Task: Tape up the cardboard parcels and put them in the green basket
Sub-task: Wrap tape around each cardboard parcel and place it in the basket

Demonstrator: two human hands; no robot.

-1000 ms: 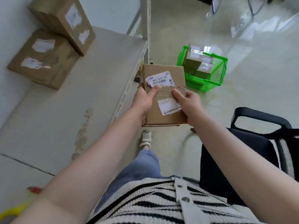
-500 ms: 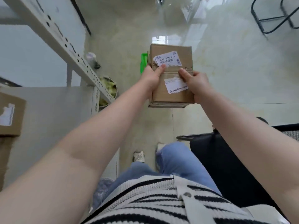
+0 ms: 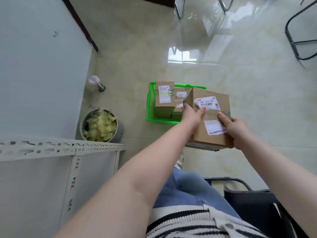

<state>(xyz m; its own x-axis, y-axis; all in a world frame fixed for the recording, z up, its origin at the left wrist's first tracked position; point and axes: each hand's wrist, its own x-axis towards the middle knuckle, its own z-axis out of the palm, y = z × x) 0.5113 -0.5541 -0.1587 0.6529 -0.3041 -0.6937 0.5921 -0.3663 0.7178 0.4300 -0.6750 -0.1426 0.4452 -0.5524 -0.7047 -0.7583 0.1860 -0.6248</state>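
Tiled floor (image 3: 223,79), green basket (image 3: 148,107) half-filled, both hands (image 3: 192,115) gripping parcel (image 3: 212,117) beside it

Daylight is flooding in ahead of me, glaring white off the glossy floor (image 3: 181,55). Shadows are staying soft. The wide lens is bending the shelf rail (image 3: 60,148), which is smearing; my forearms are blurring near the frame's bottom.

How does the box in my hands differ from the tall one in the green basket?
The held box is in the air, gripped by both hands; the tall box rests inside the green basket. The held box lies flat with labels facing up; the tall box stands upright. Both are brown cardboard with white labels.
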